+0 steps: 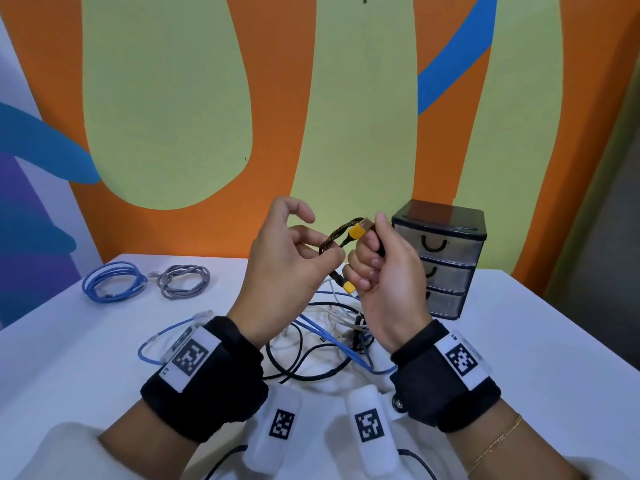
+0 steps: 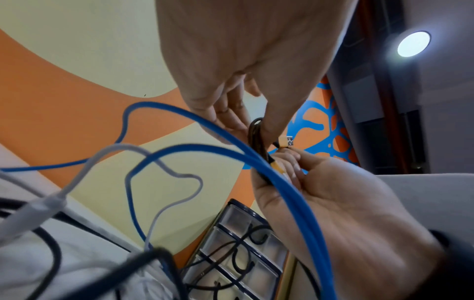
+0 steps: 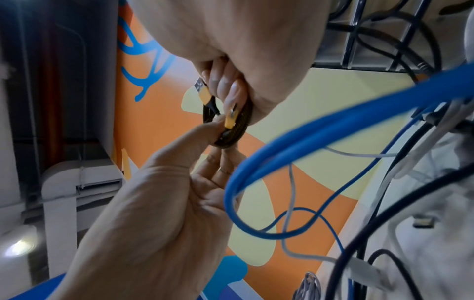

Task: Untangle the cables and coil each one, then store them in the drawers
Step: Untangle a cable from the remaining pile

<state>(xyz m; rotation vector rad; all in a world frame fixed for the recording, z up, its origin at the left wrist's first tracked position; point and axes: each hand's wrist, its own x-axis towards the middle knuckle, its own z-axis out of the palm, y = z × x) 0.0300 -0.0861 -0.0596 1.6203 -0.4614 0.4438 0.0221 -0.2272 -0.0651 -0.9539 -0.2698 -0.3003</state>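
Below my raised hands I see a tangle of cables (image 1: pixel 322 344) on the white table (image 1: pixel 519 358), with a coiled blue cable (image 1: pixel 112 280) and coiled grey cable (image 1: pixel 183 281) far left. The drawer unit (image 1: pixel 441 259) stands right, drawers closed, contents unclear. My right hand (image 1: pixel 388 275) grips the small braided cable (image 1: pixel 334 239) coil; my left hand (image 1: pixel 287 268) pinches its loop.

You hold the brown braided cable (image 1: pixel 332 237), yellow-tipped, looped between your hands; tangled cables (image 1: pixel 322 337) lie below your wrists; the closed three-drawer unit (image 1: pixel 441 261) stands behind your right hand.
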